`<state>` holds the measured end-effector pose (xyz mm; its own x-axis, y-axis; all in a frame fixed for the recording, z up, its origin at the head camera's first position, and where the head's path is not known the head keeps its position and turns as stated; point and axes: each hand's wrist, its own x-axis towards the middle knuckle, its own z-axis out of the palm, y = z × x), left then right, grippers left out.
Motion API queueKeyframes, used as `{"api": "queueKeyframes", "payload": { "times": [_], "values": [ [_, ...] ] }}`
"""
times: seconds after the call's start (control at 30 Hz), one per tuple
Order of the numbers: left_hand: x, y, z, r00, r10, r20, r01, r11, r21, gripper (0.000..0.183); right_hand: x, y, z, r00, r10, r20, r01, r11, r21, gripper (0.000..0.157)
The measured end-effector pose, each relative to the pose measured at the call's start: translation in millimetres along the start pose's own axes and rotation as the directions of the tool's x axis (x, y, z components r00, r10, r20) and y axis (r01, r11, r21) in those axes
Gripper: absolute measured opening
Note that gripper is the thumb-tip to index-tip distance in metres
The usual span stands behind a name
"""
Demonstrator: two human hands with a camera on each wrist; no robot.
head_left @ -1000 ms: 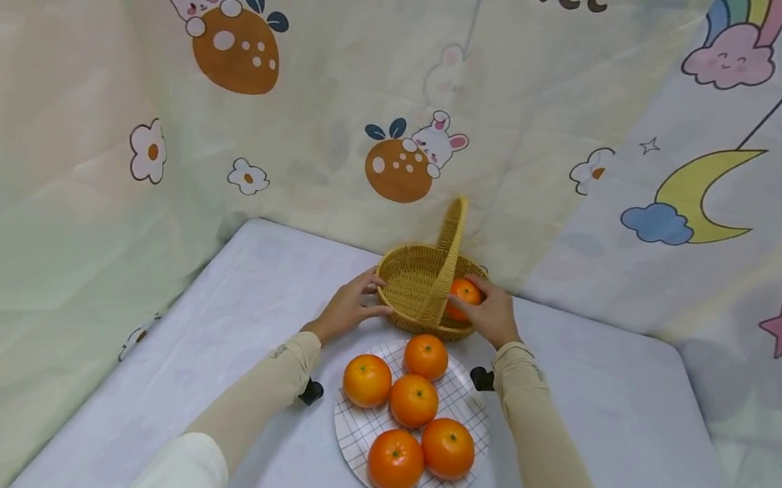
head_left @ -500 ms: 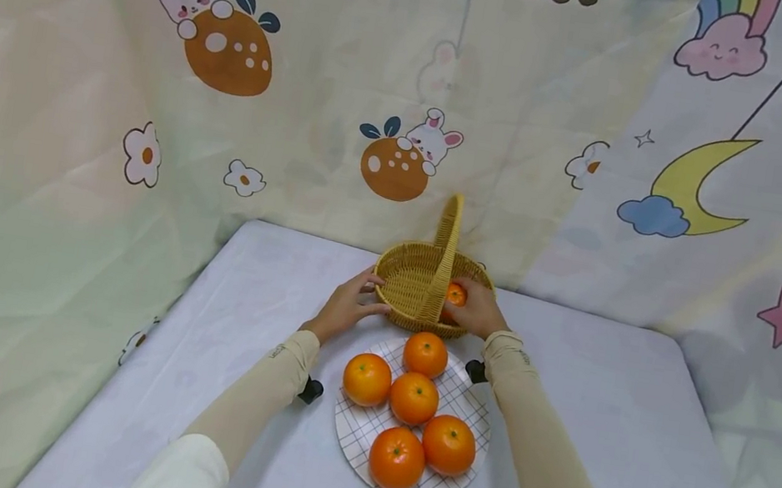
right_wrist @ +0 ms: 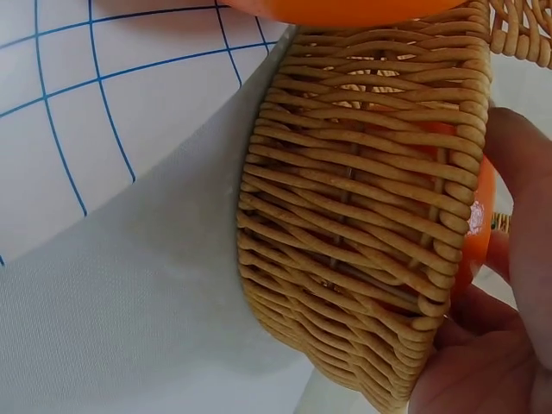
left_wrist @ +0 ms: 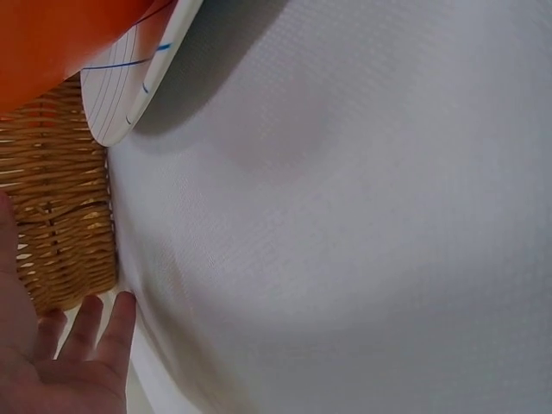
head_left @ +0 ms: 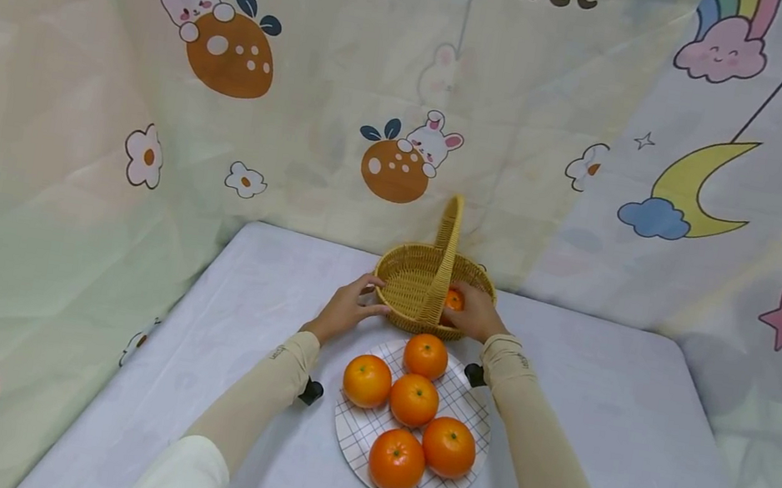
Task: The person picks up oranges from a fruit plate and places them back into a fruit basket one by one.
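One orange (head_left: 455, 299) sat inside the basket (head_left: 405, 276), just right of frame centre, held in the right hand's (head_left: 478, 312) grip; the left hand (head_left: 349, 307) lay wide at the basket's left side. Good placing seemed to need a soft, unhurried release.

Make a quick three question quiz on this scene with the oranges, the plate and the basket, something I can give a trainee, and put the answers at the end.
1. How many oranges lie on the plate?
2. True or false: the basket has its handle folded down flat.
3. Where is the held orange, the one with the fingers of the right hand around it?
A. Above the plate
B. In the basket
C. On the bare table

Key:
1. Five.
2. False; the handle stands up, arching over the basket.
3. B.
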<state>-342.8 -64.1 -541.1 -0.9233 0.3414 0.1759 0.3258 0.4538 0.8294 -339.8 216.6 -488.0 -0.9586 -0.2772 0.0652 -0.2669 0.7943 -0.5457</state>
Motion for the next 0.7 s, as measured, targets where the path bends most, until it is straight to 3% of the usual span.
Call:
{"api": "queueKeyframes", "payload": {
  "times": [0.3,0.7],
  "values": [
    [-0.9,3.2,-1.6,1.0,-0.01,0.007,0.01,1.0,0.005,0.051,-5,-2,-4.9,1.0,0.016,-0.012,-0.015,0.999,0.043,0.057],
    [-0.3,2.6,-1.3,1.0,-0.004,0.006,0.004,1.0,0.003,0.053,-42,0,-28.9,0.989,-0.094,-0.114,0.107,0.988,0.113,0.065]
  ]
}}
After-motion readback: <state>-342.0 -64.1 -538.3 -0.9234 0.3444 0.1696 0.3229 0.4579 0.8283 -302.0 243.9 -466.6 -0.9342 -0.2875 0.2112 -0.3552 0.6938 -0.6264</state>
